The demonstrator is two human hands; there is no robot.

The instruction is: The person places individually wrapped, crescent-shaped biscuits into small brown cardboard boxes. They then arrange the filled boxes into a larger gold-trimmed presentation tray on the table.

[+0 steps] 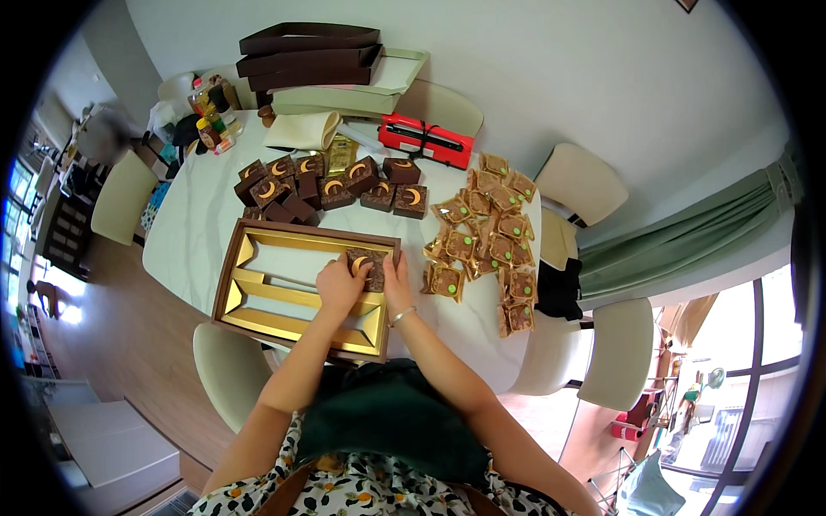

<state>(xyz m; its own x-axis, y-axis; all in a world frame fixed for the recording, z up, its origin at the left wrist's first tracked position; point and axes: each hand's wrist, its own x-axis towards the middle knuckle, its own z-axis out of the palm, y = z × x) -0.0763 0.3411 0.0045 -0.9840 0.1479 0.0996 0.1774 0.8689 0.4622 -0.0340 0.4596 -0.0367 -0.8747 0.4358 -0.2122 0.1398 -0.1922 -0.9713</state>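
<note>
Both my hands grip one small brown box (373,281) with a gold crescent on its lid. My left hand (339,287) has its left side, with the thumb over the top. Along the right side lies my right hand (398,284), a bracelet on its wrist. The small box is at the upper right corner of a large brown gift box (226,277) with gold card dividers (277,290) inside. Beyond it several more crescent-lidded boxes (335,193) are grouped. To the right lie several wrapped mooncakes (459,246) in clear packets with green dots.
A red appliance (445,147) with a black cord, a folded cream cloth (300,131) and gold packets (341,155) lie farther back. Dark box lids (310,64) are stacked behind the marble-patterned table (187,251). Bottles (210,119) stand back left. Chairs (616,355) surround the table.
</note>
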